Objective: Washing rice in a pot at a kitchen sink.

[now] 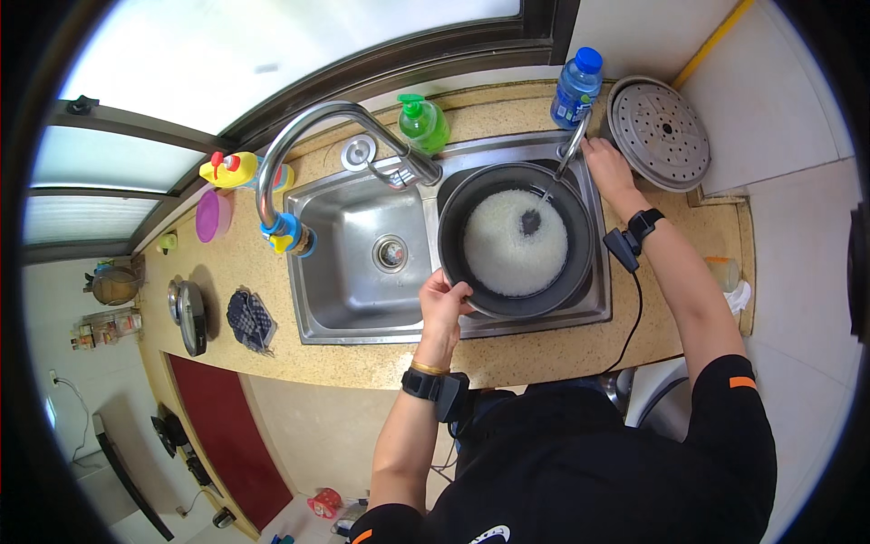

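A dark grey cooking pot (454, 255) with white rice (503, 255) in it rests over the right basin of the steel sink. My left hand (442, 302) grips the pot's near-left rim, thumb on top. Water runs from a slim chrome tap (574, 146) into the rice and parts the grains around a dark spot. Beside the base of that tap is my right hand (603, 163), its fingers reaching behind the spout; whether they hold a lever there is hidden. The left basin (346, 272) shows its drain strainer, under a large curved chrome faucet (306, 122).
Behind the sink stand a green soap pump bottle (423, 126) and a blue-capped bottle (576, 88). A perforated steamer tray (660, 132) leans at the back right. On the left counter are a yellow bottle (241, 171), a purple bowl (213, 216), a glass lid (190, 318) and a dark cloth (250, 321).
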Demonstrator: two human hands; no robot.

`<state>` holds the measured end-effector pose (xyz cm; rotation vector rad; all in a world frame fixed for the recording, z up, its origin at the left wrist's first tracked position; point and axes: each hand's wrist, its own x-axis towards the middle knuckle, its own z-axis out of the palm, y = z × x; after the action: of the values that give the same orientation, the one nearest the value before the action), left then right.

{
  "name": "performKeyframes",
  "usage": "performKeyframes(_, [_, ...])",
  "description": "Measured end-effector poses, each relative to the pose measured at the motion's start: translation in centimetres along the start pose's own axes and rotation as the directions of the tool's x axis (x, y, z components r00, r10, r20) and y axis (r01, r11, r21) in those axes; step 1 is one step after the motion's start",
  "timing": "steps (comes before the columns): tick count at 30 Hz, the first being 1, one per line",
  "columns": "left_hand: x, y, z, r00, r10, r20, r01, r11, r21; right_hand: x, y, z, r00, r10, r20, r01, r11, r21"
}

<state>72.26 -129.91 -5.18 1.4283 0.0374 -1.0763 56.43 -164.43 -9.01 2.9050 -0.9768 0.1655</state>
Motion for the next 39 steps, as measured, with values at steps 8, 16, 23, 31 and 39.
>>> performKeyframes(8, [-0.5, 0.6, 0.5, 0.997, 0.001, -0.072, 0.002, 0.999, 0.043, 0.6, 0.0, -0.1, 0.998, -0.025, -0.065, 0.025, 1.000, -0.002])
performKeyframes(16, [-0.8, 1.1, 0.3, 0.997, 0.011, -0.083, -0.012, 1.000, 0.000, 0.5, -0.2, -0.4, 0.999, -0.042, 0.018, 0.043, 0.994, -0.096])
performKeyframes(23, [-0.4, 0.9, -0.3, 0.997, 0.016, -0.079, -0.014, 1.000, 0.025, 0.5, -0.5, -0.5, 0.999, -0.020, 0.040, 0.024, 0.996, -0.088])
performKeyframes(31, [-0.4, 1.0, -0.3, 0.998, 0.021, -0.051, -0.022, 1.000, -0.019, 0.6, -0.3, 0.0, 0.999, -0.015, 0.035, 0.018, 0.996, -0.085])
performKeyframes(39, [-0.7, 1.2, -0.2, 0.998, 0.025, -0.054, -0.026, 1.000, -0.007, 0.6, -0.2, 0.1, 0.999, -0.003, 0.035, 0.006, 0.997, -0.079])
